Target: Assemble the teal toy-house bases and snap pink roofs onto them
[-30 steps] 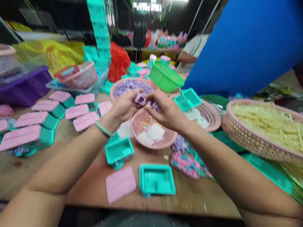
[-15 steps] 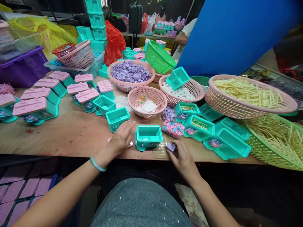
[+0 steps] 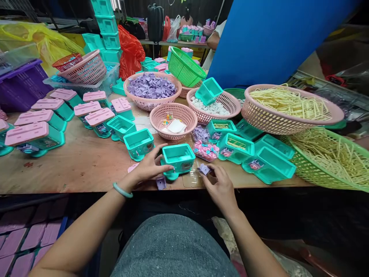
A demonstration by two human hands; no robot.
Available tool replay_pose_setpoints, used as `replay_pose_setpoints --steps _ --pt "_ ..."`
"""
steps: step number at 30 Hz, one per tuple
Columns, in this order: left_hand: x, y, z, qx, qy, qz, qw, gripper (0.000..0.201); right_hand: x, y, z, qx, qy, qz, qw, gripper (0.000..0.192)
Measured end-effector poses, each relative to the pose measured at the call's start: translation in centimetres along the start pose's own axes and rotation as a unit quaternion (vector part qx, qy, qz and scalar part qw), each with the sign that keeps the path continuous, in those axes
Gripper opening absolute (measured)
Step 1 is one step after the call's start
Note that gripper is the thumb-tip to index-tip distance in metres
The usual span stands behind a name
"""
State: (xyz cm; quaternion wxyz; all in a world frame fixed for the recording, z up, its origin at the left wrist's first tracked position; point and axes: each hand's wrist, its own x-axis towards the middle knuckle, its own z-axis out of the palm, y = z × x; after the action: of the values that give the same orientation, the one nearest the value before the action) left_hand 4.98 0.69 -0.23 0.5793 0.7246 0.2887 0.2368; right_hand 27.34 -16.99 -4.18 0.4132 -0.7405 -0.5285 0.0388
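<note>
My left hand grips the left end of an open-topped teal plastic box, thumb on the front and fingers behind. The box stands near the table's front edge. In my right hand, a small purple plastic piece is pinched between thumb and fingers, just right of the box and apart from it. A second purple piece lies at the table edge below my left hand. Part of a pink piece shows beside my left wrist. Another open teal box stands behind my left hand.
Teal boxes with pink lids stand at left. Pink baskets hold purple pieces, white pieces and yellow sticks. A smaller pink basket sits behind the box. Open teal boxes and a green basket are at right.
My left hand has come down onto the teal box, which is now turned a little. The purple piece in my right hand is tilted differently. The whole view has shifted slightly.
</note>
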Motion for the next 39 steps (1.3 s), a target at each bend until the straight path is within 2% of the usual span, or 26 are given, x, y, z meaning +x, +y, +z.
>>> replay_pose_setpoints --steps 4,6,8,11,14,24,32,39 --pt "0.2 0.8 1.2 -0.158 0.087 -0.064 0.982 0.066 0.4 -2.4 0.6 0.175 0.037 0.084 0.98 0.033" --pt "0.4 0.8 1.7 -0.197 0.121 -0.078 0.97 0.066 0.8 -3.9 1.2 0.257 0.035 0.091 0.962 0.034" --pt "0.5 0.6 2.2 -0.222 0.143 -0.089 0.96 0.068 1.4 -5.5 1.8 0.28 0.02 0.07 0.957 0.032" --pt "0.5 0.5 2.7 -0.238 0.155 -0.099 0.954 0.069 2.3 -7.3 2.6 0.247 0.001 0.026 0.969 0.028" --pt "0.2 0.5 2.9 -0.258 0.159 -0.104 0.947 0.071 2.9 -8.2 3.4 0.202 0.019 -0.014 0.979 0.024" --pt "-0.4 0.1 2.8 -0.265 0.151 -0.109 0.946 0.065 2.8 -8.3 4.7 0.059 0.077 -0.121 0.988 0.021" --pt "-1.0 0.0 3.0 -0.241 0.119 -0.1 0.958 0.068 1.0 -7.4 5.2 0.041 0.098 -0.119 0.987 0.028" --pt "-0.9 -0.3 2.5 -0.257 0.114 -0.12 0.952 0.074 1.0 -7.7 5.8 0.056 0.105 -0.115 0.986 0.029"
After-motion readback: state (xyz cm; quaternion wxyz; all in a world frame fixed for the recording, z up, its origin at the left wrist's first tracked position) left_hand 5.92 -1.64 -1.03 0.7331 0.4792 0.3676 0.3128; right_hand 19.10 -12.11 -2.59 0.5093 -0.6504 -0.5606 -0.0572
